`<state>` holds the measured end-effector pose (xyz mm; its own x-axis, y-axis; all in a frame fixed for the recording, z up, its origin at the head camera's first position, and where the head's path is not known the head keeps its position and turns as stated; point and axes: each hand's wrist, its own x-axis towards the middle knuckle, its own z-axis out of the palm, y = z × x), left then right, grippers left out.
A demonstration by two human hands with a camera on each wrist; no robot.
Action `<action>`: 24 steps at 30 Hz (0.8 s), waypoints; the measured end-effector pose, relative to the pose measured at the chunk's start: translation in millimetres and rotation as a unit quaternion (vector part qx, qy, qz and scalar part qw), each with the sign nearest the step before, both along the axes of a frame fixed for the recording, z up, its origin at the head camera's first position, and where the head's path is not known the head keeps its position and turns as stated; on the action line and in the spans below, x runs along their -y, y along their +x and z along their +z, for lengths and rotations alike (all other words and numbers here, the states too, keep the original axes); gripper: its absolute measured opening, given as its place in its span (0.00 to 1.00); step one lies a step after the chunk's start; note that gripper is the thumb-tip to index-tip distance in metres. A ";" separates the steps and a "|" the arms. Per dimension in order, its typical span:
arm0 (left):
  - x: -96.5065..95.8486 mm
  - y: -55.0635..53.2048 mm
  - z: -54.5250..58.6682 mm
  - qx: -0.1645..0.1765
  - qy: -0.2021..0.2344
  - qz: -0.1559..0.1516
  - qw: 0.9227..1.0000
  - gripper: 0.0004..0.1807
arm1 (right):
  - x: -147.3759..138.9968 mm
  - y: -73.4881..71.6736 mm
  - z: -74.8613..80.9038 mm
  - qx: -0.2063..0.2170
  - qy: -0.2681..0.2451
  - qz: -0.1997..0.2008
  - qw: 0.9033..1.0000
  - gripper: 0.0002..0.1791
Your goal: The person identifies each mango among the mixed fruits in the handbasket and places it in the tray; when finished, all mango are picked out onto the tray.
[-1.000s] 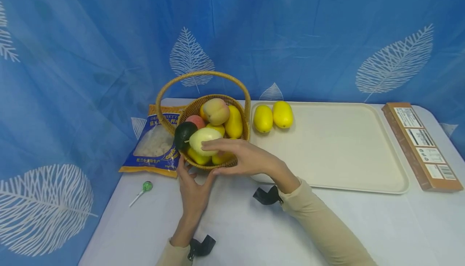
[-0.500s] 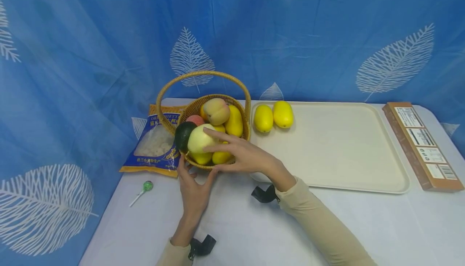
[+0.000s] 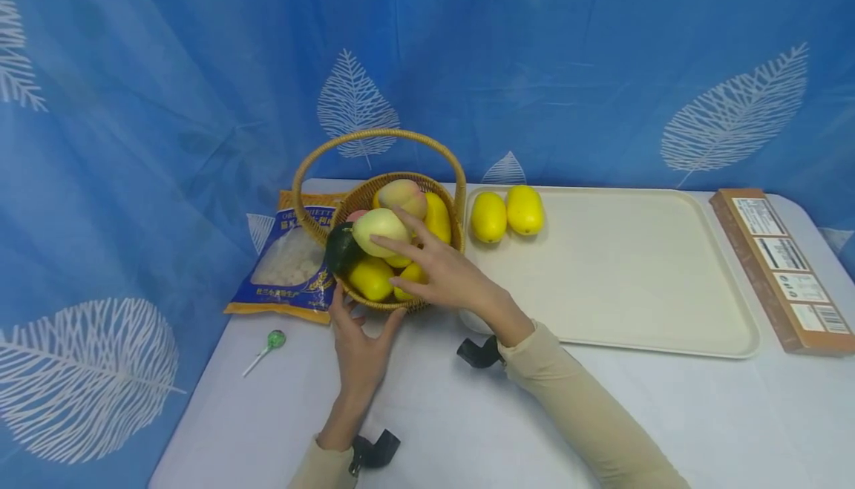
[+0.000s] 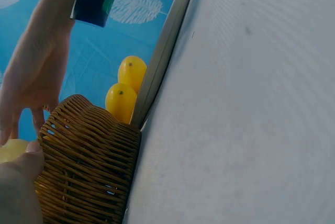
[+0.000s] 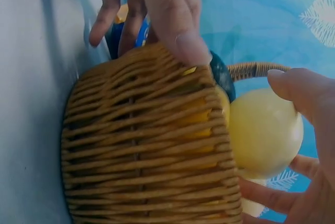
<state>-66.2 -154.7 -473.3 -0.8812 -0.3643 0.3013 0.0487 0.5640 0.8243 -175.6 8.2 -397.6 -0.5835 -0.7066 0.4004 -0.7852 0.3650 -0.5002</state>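
A wicker basket [image 5: 141, 145] full of fruit stands on the table, its handle arching over the top in the head view. My right hand [image 3: 454, 274] holds a pale yellow-green pear [image 3: 374, 231] above the other fruit, thumb on one side and fingers on the other in the right wrist view. My left hand [image 3: 361, 359] grips the basket's near left side, its thumb [image 4: 32, 153] at the rim. Under and around the pear lie a dark green avocado-like fruit [image 3: 342, 249], a pinkish peach [image 3: 403, 197] and several yellow fruits [image 3: 370, 279].
A cream tray [image 3: 628, 266] to the right bears two yellow oval fruits [image 3: 489, 217]. A long brown box [image 3: 781, 274] lies beyond its right edge. Left of the basket are a blue pasta bag [image 3: 287, 259] and a green lollipop [image 3: 275, 339]. A blue leaf-patterned curtain [image 3: 568, 88] hangs behind.
My right hand has turned the pear and shifted it back and up within the basket, uncovering the yellow fruits at the front. The left hand stays at the basket.
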 end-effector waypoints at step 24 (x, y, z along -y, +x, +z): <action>-0.2 0.0 -2.7 -0.007 -0.007 0.003 1.000 0.57 | 8.6 -7.2 3.6 0.019 0.008 0.028 0.999 0.38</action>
